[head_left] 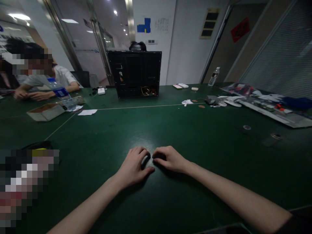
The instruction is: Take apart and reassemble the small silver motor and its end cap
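Observation:
Close together over the green table (117,126) are my two hands, with a small pale thing (149,162) between them, too dim to name. My left hand (136,164) curves round the pale thing from the left, its fingers bent and its thumb on the near side. From the right, my right hand (169,159) meets it with curled fingers, thumb and fingertips drawn together at its edge. What the fingertips grip is mostly hidden.
A black panel-shaped device (136,74) with exposed wires stands at the back. Left are a water bottle (62,94), an open box (46,112) and a seated person (60,76). Right lie a cluttered board (275,110), a small round container (276,136) and a ring (247,127).

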